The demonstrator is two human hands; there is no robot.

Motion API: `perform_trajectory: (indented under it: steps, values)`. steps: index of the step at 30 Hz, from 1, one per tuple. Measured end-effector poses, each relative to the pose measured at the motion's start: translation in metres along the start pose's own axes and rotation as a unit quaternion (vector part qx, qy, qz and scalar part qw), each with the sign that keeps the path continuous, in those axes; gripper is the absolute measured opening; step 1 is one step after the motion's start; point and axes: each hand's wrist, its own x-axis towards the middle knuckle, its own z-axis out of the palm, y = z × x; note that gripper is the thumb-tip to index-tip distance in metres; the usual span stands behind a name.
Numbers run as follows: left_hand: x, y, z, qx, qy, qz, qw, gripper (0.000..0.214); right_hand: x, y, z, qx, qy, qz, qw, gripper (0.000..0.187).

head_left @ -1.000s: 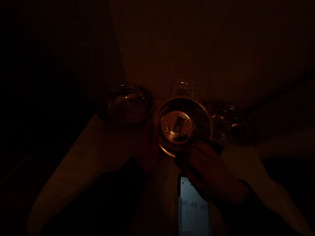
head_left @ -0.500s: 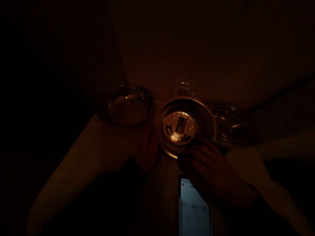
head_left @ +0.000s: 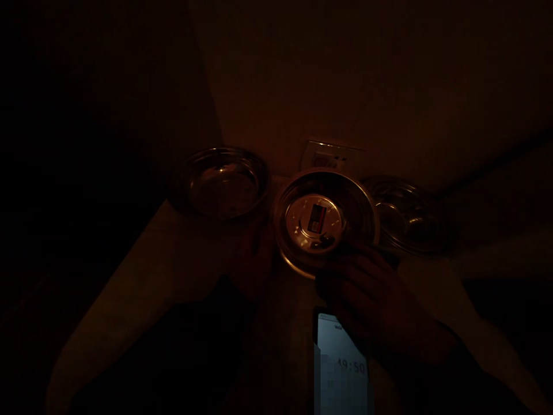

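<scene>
Left hand (head_left: 252, 259) is showing farther left of the bowl (head_left: 333, 210) than half a second ago; bowl and right hand (head_left: 367, 291) are barely shifting. From my remote post I am seeing the bowl sitting tilted toward me, between the dish (head_left: 222, 193) and the steelware (head_left: 410, 227). Right hand is curving, half closed, at its near-right rim; I cannot tell whether it is gripping. Left hand is lying too dark for me to judge its opening or contents. Steadying the bowl seems to be the step; next move is probably calling for light right-hand contact.
</scene>
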Motion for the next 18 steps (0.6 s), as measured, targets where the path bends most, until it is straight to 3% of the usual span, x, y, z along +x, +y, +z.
perform_trajectory:
  steps: [18]
  values:
    - [-0.0021, 0.0014, 0.0007, 0.048, -0.011, 0.085, 0.995, 0.036, -0.0013, 0.0023, -0.0007, 0.023, -0.002, 0.007, 1.000, 0.017]
